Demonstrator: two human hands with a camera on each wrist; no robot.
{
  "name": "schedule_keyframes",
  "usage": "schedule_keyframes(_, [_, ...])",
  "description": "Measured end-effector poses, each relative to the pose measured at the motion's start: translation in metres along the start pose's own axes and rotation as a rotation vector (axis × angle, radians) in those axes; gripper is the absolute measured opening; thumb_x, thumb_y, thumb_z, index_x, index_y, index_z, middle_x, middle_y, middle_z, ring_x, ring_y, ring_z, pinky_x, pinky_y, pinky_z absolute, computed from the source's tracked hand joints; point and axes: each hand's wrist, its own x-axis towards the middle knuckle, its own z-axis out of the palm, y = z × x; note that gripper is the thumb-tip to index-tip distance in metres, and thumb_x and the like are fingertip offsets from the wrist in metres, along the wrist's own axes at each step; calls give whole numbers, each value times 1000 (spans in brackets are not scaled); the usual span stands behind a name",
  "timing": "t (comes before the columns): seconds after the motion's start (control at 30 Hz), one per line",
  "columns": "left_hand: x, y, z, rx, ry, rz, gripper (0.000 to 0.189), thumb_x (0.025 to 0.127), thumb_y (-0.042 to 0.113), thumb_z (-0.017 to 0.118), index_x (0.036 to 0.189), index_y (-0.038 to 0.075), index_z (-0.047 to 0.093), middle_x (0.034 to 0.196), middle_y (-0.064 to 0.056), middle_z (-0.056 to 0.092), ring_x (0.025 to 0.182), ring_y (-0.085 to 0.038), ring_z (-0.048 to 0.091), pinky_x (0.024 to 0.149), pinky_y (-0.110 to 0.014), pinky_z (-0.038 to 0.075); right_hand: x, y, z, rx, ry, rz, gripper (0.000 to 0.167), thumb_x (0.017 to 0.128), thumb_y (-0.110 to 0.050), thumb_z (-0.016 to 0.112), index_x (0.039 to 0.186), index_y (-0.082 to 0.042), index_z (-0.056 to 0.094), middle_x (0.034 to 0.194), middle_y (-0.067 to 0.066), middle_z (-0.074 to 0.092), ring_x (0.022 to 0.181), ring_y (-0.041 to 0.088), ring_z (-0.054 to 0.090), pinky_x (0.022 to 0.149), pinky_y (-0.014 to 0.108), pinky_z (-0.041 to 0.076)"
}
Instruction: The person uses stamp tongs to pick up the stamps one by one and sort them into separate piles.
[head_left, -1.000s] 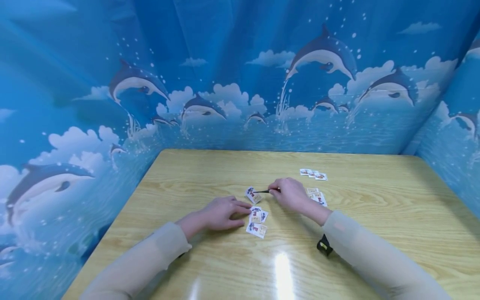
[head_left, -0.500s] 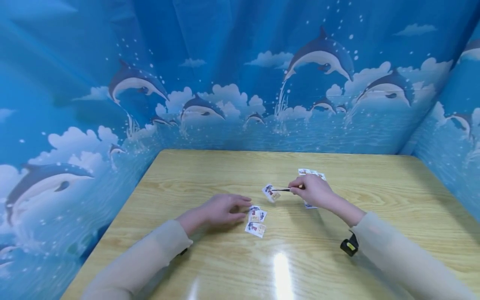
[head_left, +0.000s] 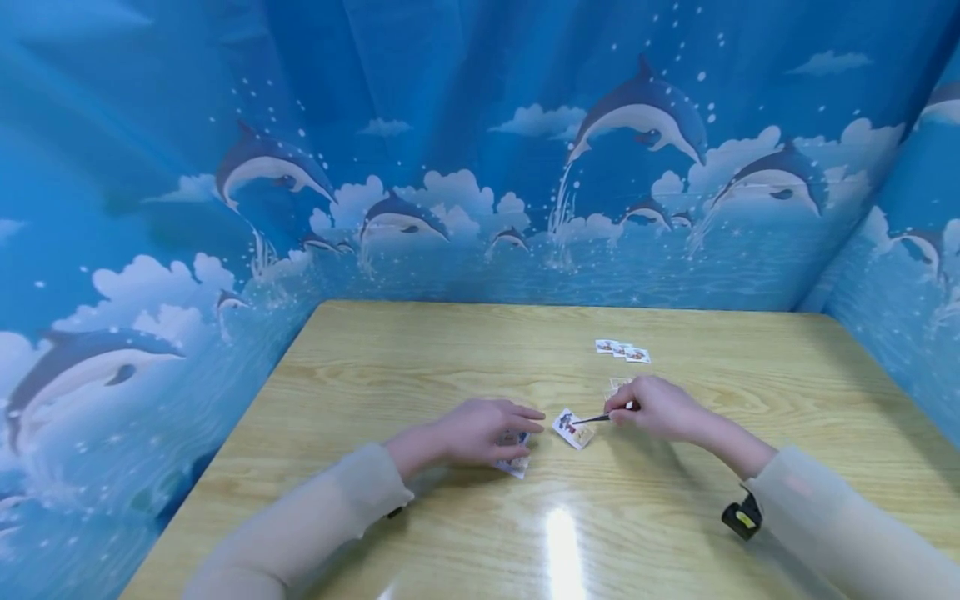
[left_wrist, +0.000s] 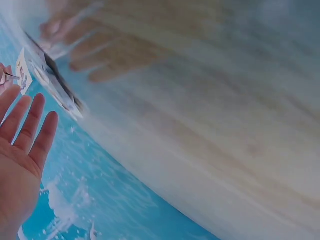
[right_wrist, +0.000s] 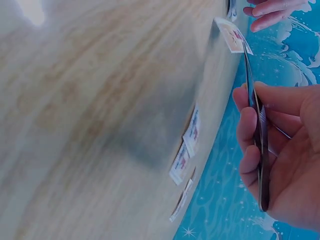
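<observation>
Right-hand grip [head_left: 663, 408] closed round dark tweezers [right_wrist: 260, 130], one printed paper [head_left: 573, 429] at the tips

Thumb and fingers curl round the tool with no slack to be seen; whether its prongs meet squarely on the paper is too small to tell. That piece (a stamp, by the look of it) sits between the two hands in the head view, turned at an angle, and the right wrist view suggests it is clear of the table [head_left: 375, 358]. Left hand [head_left: 480, 431]: fingers fairly straight, holding nothing, spread over a cluster of similar papers [head_left: 512, 468]; contact with them can't be made out. Partly hidden behind the right hand lie more papers [head_left: 618, 386], and a row of three [head_left: 622, 351] overlaps farther back.

To carry this well, I'd squeeze just enough to stop the paper swivelling; the tips reach in over the printed face, so a hard pinch could crease it. A low, level path suits something this light. For any setting down, one edge should touch first, with the left fingers well away from the loose pieces, then the prongs should ease apart slowly so nothing flicks.
</observation>
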Motion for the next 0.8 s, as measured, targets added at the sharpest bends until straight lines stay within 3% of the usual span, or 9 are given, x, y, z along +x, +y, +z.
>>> schedule_keyframes(0.2, [7, 4, 8, 50, -14, 54, 45, 96, 35, 60, 136, 16, 57, 143, 3, 49, 126, -14, 49, 103, -27, 40, 2, 2, 8, -52, -11, -78, 8, 87, -11, 70, 91, -12, 77, 89, -2, 72, 82, 17, 65, 71, 38, 52])
schedule_keyframes(0.53, [15, 7, 14, 46, -108, 10, 45, 97, 40, 58, 137, 19, 56, 145, 8, 46, 126, -9, 46, 101, -25, 40, 8, 1, 10, -108, -3, -58, 9, 85, -10, 72, 90, -15, 78, 84, -8, 69, 77, 12, 61, 66, 34, 50])
schedule_keyframes(0.8, [17, 7, 14, 49, -118, 2, 45, 97, 40, 58, 137, 20, 56, 144, 11, 46, 126, -8, 46, 101, -25, 40, 9, 0, 9, -107, -15, -54, 9, 86, -11, 72, 92, -14, 78, 86, -5, 70, 78, 13, 61, 66, 34, 51])
